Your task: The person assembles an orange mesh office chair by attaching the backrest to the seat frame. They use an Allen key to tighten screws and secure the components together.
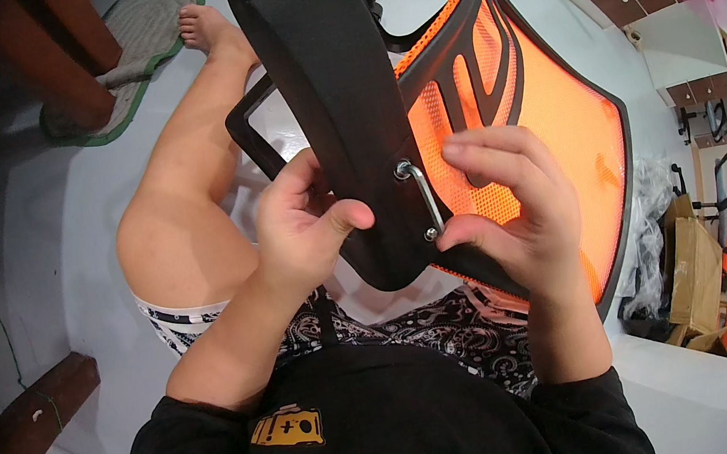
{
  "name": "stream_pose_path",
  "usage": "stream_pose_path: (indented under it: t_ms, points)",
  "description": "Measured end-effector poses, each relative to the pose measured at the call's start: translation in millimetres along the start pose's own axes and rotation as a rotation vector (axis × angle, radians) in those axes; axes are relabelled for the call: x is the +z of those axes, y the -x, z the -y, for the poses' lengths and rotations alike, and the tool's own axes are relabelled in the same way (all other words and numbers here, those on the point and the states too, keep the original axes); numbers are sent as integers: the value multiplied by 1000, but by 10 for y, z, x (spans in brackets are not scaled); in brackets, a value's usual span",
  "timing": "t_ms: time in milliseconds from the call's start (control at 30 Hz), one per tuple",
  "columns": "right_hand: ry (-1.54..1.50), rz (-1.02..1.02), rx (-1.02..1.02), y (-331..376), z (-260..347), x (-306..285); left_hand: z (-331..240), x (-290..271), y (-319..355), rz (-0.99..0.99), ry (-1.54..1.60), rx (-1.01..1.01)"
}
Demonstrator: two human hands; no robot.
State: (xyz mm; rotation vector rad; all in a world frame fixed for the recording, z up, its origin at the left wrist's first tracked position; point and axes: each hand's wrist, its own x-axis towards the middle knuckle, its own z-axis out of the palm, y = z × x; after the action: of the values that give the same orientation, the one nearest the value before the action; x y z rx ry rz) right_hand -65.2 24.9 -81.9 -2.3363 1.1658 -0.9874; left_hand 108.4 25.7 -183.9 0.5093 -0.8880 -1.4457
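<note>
An orange mesh chair back [548,117] with a black frame rests across my lap. A black curved support piece [329,87] lies over its front. My left hand [305,227] grips the lower edge of the black piece, thumb pressed on its face. My right hand [507,211] holds the frame's edge, and its fingers pinch a small metal hex key [423,197] that sits in a bolt on the black piece.
I sit on a white floor with my bare left leg [182,191] stretched out. A green-edged mat [137,43] lies ahead. Wooden table legs [52,58] stand at the left. Cardboard and other chairs [726,241] crowd the right.
</note>
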Motion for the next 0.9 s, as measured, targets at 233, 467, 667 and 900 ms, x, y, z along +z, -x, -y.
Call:
stream_pose_path:
  t_ms: [233, 467, 667, 900]
  points:
    - [-178, 21, 87, -12, -45, 90, 4, -16, -3, 22, -82, 67]
    - [-239, 69, 105, 14, -98, 192, -3, 3, 0, 21, -97, 85]
    - [-265, -128, 142, -1, -48, 378, -23, 9, 11, 12, -124, 66]
    - [-74, -146, 195, -35, 69, 501, -34, -7, 35, -22, -143, -21]
